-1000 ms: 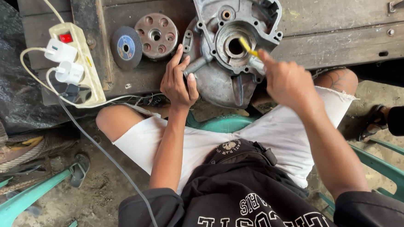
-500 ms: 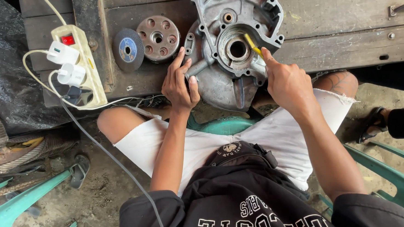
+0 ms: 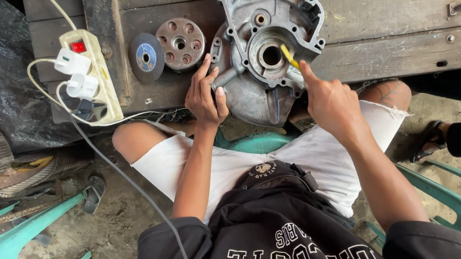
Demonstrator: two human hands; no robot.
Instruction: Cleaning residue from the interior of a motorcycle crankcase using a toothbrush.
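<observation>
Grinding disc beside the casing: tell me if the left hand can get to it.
Probably yes: the left hand grips the engine casing edge, and the grinding disc lies uncovered on the bench just beyond, nothing between.

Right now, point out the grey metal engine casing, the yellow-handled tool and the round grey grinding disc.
grey metal engine casing (image 3: pixel 250 99): head view, lower cast face.
yellow-handled tool (image 3: pixel 288 56): head view, yellow shaft above the right hand.
round grey grinding disc (image 3: pixel 146 56): head view, blue centre label.
</observation>
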